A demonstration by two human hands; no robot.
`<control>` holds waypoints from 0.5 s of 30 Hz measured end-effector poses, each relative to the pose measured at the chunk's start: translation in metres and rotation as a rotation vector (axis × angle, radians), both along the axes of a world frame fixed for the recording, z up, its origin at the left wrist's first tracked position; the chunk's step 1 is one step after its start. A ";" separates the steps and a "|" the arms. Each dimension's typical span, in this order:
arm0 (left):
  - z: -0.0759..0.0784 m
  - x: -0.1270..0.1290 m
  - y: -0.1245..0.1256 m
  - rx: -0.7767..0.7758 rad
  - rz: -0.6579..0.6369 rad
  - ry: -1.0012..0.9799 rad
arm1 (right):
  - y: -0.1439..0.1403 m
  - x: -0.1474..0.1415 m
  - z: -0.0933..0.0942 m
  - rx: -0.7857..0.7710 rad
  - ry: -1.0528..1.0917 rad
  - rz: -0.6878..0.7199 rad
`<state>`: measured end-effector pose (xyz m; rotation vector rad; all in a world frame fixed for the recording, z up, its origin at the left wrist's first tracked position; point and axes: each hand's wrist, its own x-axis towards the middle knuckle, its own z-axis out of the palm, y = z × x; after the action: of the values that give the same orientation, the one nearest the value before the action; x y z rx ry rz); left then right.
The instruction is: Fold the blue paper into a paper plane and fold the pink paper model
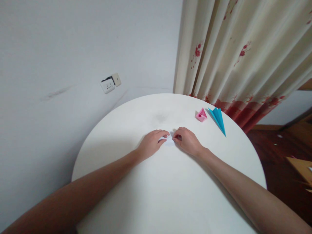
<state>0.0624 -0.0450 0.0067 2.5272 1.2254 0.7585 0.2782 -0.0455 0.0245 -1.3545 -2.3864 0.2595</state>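
— What was nearest in the picture?

— Two bare forearms, coming in from the bottom corners and meeting near the middle of a round white table.

— And the hands?

— The left hand lay knuckles up, fingers curled, with its fingertips pressed on a small piece of white paper. The right hand faced it from the other side, fingers bent too, thumb and forefinger pinching the paper's edge. So both hands were gripping or pressing that one piece, neither lying loose.

— Where exactly was the paper?

— Flat on the tabletop, between the two hands, a little past the middle of the table. Most of it was hidden under the fingers, and white on white made its shape hard to tell.

— Anything else on the table?

— Farther back on the right, well apart from the hands, sat a small pink folded paper. Just beside it lay a blue folded paper, long and pointed, its tip aimed toward the near right edge.

— And beyond the table?

— A plain pale wall on the left with a wall socket fixed to it. On the right hung a cream curtain with red flowers, reaching down behind the table's far edge. Dark wooden floor showed at the far right.
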 end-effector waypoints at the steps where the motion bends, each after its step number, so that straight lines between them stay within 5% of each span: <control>1: 0.000 0.000 0.000 0.011 -0.018 0.019 | 0.000 0.000 0.000 0.006 0.011 -0.009; 15: 0.003 -0.004 -0.001 0.060 -0.071 0.179 | 0.001 0.009 0.008 -0.010 -0.062 0.185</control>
<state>0.0583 -0.0460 0.0093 2.7212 1.1745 0.5720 0.2872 -0.0446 0.0328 -1.1619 -2.5687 0.2845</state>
